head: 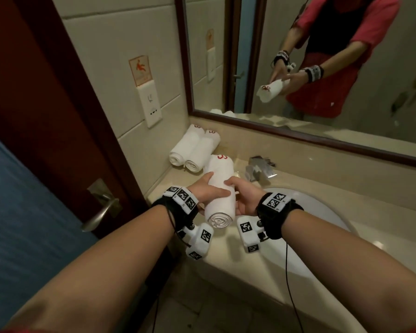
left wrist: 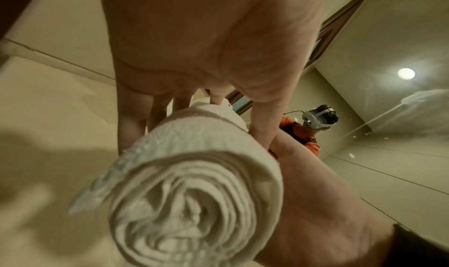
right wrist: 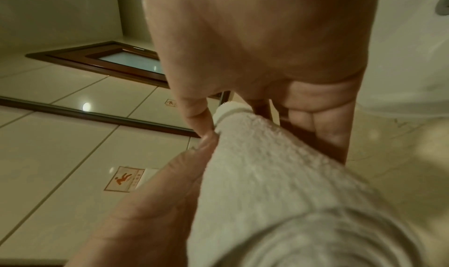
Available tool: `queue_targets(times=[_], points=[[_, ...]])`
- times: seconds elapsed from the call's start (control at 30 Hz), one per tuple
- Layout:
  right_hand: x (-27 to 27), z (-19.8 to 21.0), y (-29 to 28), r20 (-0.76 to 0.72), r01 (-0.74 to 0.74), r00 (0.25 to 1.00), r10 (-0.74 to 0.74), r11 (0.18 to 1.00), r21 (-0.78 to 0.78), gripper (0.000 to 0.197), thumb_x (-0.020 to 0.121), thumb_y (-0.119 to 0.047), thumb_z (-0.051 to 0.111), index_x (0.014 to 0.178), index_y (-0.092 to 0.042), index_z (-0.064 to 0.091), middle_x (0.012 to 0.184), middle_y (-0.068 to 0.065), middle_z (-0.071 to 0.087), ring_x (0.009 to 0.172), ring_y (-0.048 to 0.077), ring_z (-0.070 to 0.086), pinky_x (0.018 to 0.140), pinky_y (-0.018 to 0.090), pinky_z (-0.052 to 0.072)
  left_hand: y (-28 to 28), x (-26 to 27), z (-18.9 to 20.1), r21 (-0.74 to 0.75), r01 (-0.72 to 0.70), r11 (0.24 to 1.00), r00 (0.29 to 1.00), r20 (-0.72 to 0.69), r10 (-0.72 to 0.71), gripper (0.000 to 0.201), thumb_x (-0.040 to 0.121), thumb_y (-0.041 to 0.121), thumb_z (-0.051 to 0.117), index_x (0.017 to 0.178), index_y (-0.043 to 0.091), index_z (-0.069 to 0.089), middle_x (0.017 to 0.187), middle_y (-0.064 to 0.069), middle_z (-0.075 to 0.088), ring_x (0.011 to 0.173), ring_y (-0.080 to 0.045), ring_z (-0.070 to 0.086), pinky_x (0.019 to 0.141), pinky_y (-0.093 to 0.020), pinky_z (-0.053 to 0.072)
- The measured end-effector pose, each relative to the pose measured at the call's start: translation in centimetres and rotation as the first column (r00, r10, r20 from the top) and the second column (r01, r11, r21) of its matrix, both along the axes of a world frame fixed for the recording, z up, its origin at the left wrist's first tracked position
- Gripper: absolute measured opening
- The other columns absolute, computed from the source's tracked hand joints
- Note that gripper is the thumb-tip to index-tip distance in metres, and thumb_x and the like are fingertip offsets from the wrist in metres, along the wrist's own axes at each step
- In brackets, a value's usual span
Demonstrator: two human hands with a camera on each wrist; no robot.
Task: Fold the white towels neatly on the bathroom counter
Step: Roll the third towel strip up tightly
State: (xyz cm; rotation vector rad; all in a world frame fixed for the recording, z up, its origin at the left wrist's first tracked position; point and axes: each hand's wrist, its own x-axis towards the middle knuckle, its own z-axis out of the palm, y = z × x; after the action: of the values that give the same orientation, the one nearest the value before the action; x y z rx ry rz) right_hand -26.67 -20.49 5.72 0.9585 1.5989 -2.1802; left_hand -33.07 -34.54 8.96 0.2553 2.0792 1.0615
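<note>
Above counter (head: 226,267) | rolled towel (head: 220,188) long axis toward mirror (head: 322,131) | fingers of both hands wrapping it

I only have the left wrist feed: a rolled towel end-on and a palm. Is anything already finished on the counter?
Observer: Yes. Head view shows two rolled towels lying side by side against the wall, left of the faucet.
Operator: Is the held roll resting on the counter?
Observer: No, it looks lifted. The rolled towel is held over the counter edge beside the sink.
Operator: What's the other hand doing?
Observer: The right hand grips the roll from the right, opposite the left hand.
Operator: Any marking on it?
Observer: Red embroidery at its far end.
</note>
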Motion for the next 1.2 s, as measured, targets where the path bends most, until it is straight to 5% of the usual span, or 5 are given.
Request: queue_targets(times=[0.23,0.6,0.87,1.0,1.2], points=[[-4.7,-1.4,3.3,0.017,-0.005,1.000,0.006,1.000,-0.018,0.052,0.083,-0.037,0.071,0.125,-0.013,0.055,0.116,0.014,0.068,0.104,0.033,0.067,0.092,0.050,0.053,4.4,-5.1,-1.9,-0.042,0.023,0.999,1.000,0.002,-0.023,0.104,0.074,0.029,0.078,0.151,0.035,0.008,0.136,-0.004,0.047,0.105,-0.029,0.060,0.084,-0.052,0.055],[-15.7,-3.2,10.9,0.071,0.018,0.997,-0.014,0.999,-0.049,0.043,0.088,-0.032,0.065,0.122,-0.008,0.055,0.119,0.018,0.063,0.106,0.035,0.063,0.086,0.045,0.055,13.3,-16.5,-3.9,-0.124,0.038,0.992,0.999,-0.023,-0.042,0.089,0.081,0.015,0.072,0.151,0.019,0.017,0.118,-0.006,0.048,0.093,-0.020,0.051,0.058,-0.027,0.042],[-20.8,-6.8,13.5,0.138,0.087,0.987,-0.079,0.995,-0.051,0.048,0.083,-0.031,0.070,0.122,-0.007,0.055,0.108,0.019,0.068,0.094,0.036,0.067,0.069,0.046,0.058,16.5,-20.6,-8.2,-0.133,-0.058,0.989,0.998,0.008,0.060,0.090,0.070,0.026,0.074,0.145,0.024,0.024,0.124,-0.013,0.050,0.105,-0.029,0.056,0.089,-0.039,0.052],[-22.9,-8.1,13.9,0.144,0.145,0.980,-0.139,0.989,-0.032,0.046,0.083,-0.029,0.071,0.119,-0.006,0.054,0.105,0.021,0.068,0.091,0.039,0.068,0.073,0.054,0.058,17.2,-22.7,-9.5,-0.142,-0.027,0.989,0.999,0.022,0.031,0.082,0.080,0.021,0.068,0.150,0.021,0.024,0.128,-0.012,0.049,0.110,-0.028,0.055,0.087,-0.034,0.050],[-25.4,-9.4,13.3,0.121,0.203,0.971,-0.207,0.978,0.039,0.049,0.084,-0.030,0.071,0.123,-0.008,0.052,0.104,0.019,0.067,0.087,0.036,0.067,0.073,0.048,0.058,17.9,-24.6,-10.8,-0.334,0.082,0.939,0.979,-0.147,-0.138,0.099,0.058,0.056,0.052,0.150,0.028,0.030,0.147,-0.013,0.042,0.130,-0.034,0.046,0.106,-0.040,0.042]])
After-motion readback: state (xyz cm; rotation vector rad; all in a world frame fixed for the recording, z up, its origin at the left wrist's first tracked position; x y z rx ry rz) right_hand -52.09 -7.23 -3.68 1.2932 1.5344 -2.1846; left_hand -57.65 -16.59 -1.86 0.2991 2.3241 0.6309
